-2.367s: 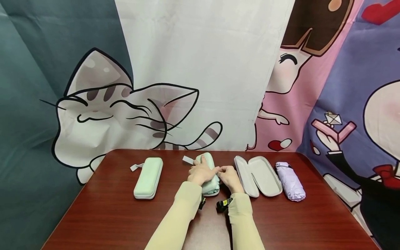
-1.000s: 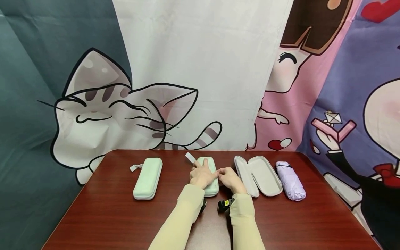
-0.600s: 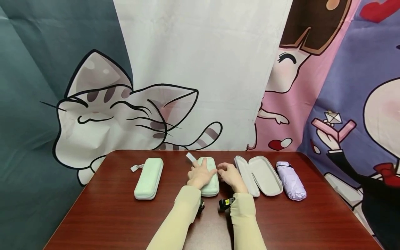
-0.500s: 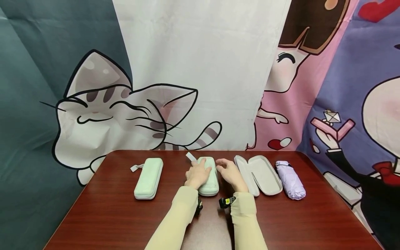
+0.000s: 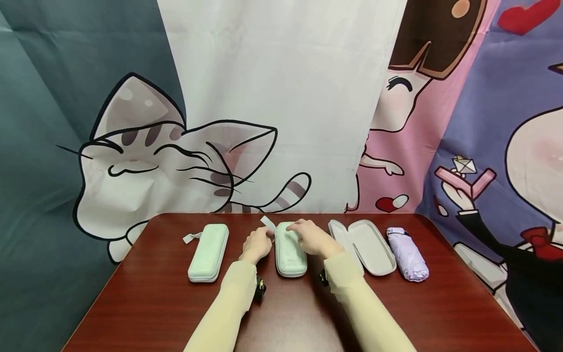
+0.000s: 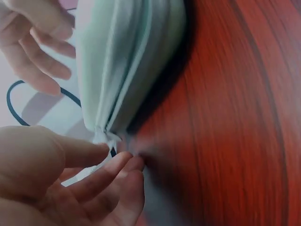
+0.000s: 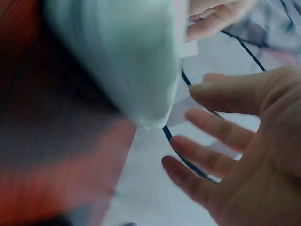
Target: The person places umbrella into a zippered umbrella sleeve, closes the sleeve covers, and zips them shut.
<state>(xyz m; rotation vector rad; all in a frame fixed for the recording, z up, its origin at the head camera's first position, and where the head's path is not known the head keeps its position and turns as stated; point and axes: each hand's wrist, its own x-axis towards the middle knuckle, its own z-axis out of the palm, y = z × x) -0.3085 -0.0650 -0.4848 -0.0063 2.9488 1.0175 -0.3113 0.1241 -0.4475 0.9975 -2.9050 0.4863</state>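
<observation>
A mint-green zip case (image 5: pixel 291 252) lies in the middle of the table with its lid down. My left hand (image 5: pixel 258 244) is at its far left edge, by the white strap (image 5: pixel 267 223). In the left wrist view, thumb and forefinger pinch at the zipper pull (image 6: pixel 112 137) at the end of the seam, partly hidden by the fingers. My right hand (image 5: pixel 311 237) is over the case's far right side. Its fingers (image 7: pixel 207 160) are spread and loosely bent, holding nothing; the right wrist view shows them apart from the case.
Another mint-green case (image 5: pixel 208 253), shut, with a white strap (image 5: pixel 190 238), lies to the left. On the right, an unfolded pale case (image 5: pixel 373 247) shows its grey inside, beside a folded lilac umbrella (image 5: pixel 407 255). A printed cloth (image 5: pixel 281 98) hangs behind the table.
The teal fabric bulging at the case's near end earlier is now covered by the lid. My left hand has moved off the lid to the left edge; my right hand has come over the far end.
</observation>
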